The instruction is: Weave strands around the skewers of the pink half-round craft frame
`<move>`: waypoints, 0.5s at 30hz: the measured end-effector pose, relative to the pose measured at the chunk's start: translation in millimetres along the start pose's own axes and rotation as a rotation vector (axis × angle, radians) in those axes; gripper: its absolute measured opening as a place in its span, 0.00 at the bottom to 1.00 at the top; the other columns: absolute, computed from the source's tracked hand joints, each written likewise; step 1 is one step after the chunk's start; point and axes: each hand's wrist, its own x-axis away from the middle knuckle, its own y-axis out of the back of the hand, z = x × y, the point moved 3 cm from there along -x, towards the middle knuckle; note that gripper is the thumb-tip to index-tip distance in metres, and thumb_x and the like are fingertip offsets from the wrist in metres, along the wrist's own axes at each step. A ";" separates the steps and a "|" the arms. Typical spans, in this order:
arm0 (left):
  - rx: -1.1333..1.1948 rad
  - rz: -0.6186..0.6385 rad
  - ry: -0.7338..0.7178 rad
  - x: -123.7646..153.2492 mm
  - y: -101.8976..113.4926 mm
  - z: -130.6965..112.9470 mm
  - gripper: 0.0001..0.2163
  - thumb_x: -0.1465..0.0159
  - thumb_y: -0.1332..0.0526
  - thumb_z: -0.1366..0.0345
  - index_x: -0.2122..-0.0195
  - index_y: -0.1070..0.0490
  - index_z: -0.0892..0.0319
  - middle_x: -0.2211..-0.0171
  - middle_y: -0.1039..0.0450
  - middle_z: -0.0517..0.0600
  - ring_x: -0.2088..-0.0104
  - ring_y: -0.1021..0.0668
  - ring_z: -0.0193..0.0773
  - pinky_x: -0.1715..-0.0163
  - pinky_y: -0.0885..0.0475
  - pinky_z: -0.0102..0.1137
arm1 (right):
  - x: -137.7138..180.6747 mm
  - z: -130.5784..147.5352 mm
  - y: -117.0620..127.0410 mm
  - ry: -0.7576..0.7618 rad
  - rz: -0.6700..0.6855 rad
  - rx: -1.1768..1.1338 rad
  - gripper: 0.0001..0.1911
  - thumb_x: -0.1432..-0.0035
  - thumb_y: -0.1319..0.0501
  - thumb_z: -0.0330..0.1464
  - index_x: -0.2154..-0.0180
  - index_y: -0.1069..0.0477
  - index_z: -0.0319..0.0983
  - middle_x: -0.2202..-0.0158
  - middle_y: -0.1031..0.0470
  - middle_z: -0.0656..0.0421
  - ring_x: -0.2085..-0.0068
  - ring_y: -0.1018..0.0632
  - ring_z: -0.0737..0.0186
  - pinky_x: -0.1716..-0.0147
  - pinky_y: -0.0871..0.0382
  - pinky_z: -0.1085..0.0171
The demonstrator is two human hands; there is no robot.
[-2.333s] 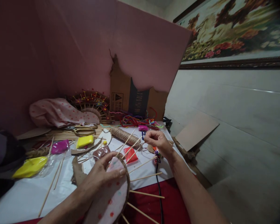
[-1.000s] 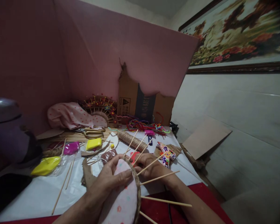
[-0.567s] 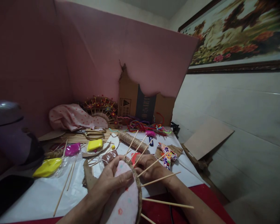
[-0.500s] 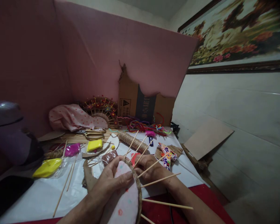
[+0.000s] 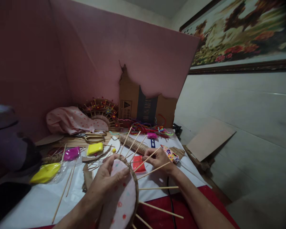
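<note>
My left hand (image 5: 112, 178) is closed on a fabric-covered disc (image 5: 120, 203), white with small red and blue flower prints, its thumb lying across the face. Brown twine edges the rim, and several thin wooden sticks (image 5: 160, 210) fan outward from it. Off the rim's right side, my right hand (image 5: 157, 159) is pinched beside one stick. A thin strand of twine (image 5: 137, 162) appears to run from the rim to its fingertips. Beneath lies a red clay packet (image 5: 139, 165). Behind the sticks rests a roll of twine (image 5: 133, 143).
Yellow clay packets (image 5: 94, 148), a magenta one (image 5: 71, 153) and loose sticks (image 5: 62, 197) lie on the left. Gold-handled scissors (image 5: 95, 136) sit farther back, near a decorated stick fan (image 5: 102, 111). Torn cardboard (image 5: 131, 108) stands behind colored cords (image 5: 145, 127). A dark bottle (image 5: 9, 140) is at far left.
My right hand has pulled away from the rim to the right, uncovering the red packet and the strand. The disc has shifted slightly left and down in view.
</note>
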 end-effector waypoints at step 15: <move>-0.074 -0.062 -0.056 -0.7 -1.3 1.4 0.18 0.53 0.32 0.62 0.62 0.33 0.54 0.79 0.29 0.43 0.84 0.31 0.30 0.84 0.39 0.24 | 2.4 8.4 35.8 -0.018 -0.044 -0.473 0.15 0.54 0.35 0.41 0.77 0.34 0.36 0.80 0.40 0.64 0.79 0.41 0.73 0.81 0.50 0.70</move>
